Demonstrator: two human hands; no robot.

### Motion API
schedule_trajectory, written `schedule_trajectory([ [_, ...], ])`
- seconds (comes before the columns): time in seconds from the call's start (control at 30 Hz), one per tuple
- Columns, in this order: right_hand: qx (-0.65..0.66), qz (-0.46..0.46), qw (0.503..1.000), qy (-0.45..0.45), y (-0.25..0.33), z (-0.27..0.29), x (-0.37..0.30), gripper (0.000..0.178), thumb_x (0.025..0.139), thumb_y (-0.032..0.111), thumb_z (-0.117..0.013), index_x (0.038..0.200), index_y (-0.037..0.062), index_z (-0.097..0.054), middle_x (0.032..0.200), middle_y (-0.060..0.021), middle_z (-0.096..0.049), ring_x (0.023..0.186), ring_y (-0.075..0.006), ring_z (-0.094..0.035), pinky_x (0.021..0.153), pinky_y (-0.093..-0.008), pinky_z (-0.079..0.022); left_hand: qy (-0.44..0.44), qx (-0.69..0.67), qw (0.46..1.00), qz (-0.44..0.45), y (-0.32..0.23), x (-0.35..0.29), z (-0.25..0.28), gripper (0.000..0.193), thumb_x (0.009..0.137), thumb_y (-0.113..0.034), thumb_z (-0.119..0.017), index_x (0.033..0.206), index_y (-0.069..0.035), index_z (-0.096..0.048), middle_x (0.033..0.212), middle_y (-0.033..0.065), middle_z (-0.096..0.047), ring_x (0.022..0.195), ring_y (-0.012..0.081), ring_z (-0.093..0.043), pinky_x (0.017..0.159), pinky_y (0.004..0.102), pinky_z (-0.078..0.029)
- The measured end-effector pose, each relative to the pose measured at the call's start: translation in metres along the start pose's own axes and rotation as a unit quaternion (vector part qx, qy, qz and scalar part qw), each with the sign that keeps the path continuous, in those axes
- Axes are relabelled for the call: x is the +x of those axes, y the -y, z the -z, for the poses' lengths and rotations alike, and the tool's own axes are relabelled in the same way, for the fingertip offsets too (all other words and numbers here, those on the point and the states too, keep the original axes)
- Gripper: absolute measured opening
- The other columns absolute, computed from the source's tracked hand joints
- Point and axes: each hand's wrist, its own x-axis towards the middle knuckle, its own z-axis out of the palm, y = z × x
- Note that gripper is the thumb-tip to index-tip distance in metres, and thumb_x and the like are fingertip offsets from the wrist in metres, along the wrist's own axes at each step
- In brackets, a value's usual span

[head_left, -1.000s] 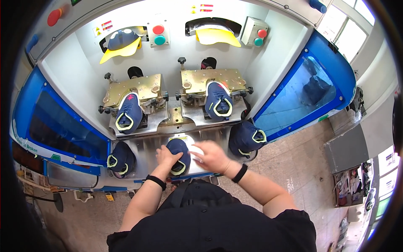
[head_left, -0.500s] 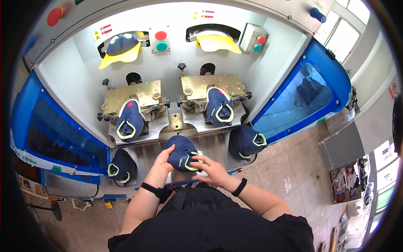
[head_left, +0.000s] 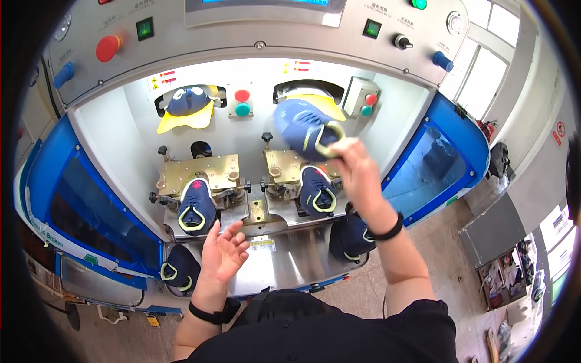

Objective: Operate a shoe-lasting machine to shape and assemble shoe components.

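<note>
My right hand (head_left: pixel 357 175) pinches a navy shoe upper (head_left: pixel 296 124) by its pale-green-lined heel collar. The upper is raised in front of the right-hand slot, toe pointing up and left, and it hides part of that slot's yellow pad (head_left: pixel 330 109). My left hand (head_left: pixel 223 251) is empty, palm up with fingers apart, over the near metal ledge. Close beyond it, a navy shoe upper (head_left: pixel 198 202) is fitted at the left brass-coloured clamp (head_left: pixel 206 169). Another upper (head_left: pixel 316 190) sits at the right clamp (head_left: pixel 281 166), below the raised one.
At the ledge's ends stand a left shoe upper (head_left: pixel 181 266) and a right one (head_left: pixel 351 239), the latter partly behind my right wrist. The left slot holds a navy upper (head_left: pixel 187 100) over a yellow pad. Button boxes (head_left: pixel 242 103) and blue-framed side panels (head_left: pixel 433 163) surround the bay.
The upper was between both hands over the ledge; my right hand has lifted it up and forward. My left hand has let go. The view has tilted up, showing the control panel.
</note>
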Motion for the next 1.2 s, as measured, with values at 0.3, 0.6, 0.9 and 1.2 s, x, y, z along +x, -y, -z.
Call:
schedule_trajectory([
  [0.3, -0.103, 0.013, 0.995, -0.004, -0.148, -0.058, 0.107, 0.029, 0.073, 0.01, -0.073, 0.101, 0.0083, -0.065, 0.099, -0.0138, -0.065, 0.093, -0.0343, -0.062, 0.082, -0.0404, -0.05, -0.037, -0.022, 0.998, -0.034, -0.003, -0.02, 0.034, 0.05, 0.098, -0.05, -0.041, 0.106, -0.006, -0.062, 0.079, 0.0061, -0.054, 0.074, 0.0226, -0.053, 0.061, 0.034, -0.047],
  [0.6, -0.065, -0.074, 0.965, -0.241, -0.15, -0.1, 0.087, 0.034, 0.085, 0.005, -0.061, 0.118, -0.0002, -0.054, 0.122, -0.0209, -0.053, 0.118, -0.0379, -0.052, 0.096, -0.0427, -0.045, -0.118, -0.024, 0.988, -0.096, -0.007, -0.05, 0.047, 0.043, 0.094, -0.049, -0.047, 0.1, -0.01, -0.063, 0.075, 0.0031, -0.049, 0.068, 0.0203, -0.048, 0.059, 0.0323, -0.042],
  [0.9, -0.052, -0.346, 0.933, -0.086, -0.211, -0.082, 0.033, 0.01, 0.07, 0.009, -0.063, 0.061, 0.0108, -0.066, 0.154, -0.0235, -0.022, 0.108, -0.0359, -0.062, 0.086, -0.039, -0.051, -0.112, 0.001, 0.992, -0.056, 0.003, -0.026, 0.05, 0.041, 0.095, -0.046, -0.047, 0.102, -0.01, -0.066, 0.075, 0.0029, -0.052, 0.072, 0.0203, -0.051, 0.061, 0.0326, -0.045],
  [1.2, 0.149, -0.179, 0.966, -0.112, -0.11, -0.027, -0.016, 0.024, 0.073, -0.012, -0.039, 0.077, -0.0006, -0.059, 0.103, -0.014, -0.064, 0.076, -0.0212, -0.064, 0.072, -0.0309, -0.051, -0.133, 0.036, 0.991, 0.006, 0.032, 0.006, 0.029, 0.037, 0.094, -0.043, -0.049, 0.096, -0.009, -0.064, 0.072, 0.003, -0.05, 0.068, 0.0203, -0.05, 0.06, 0.0324, -0.043],
])
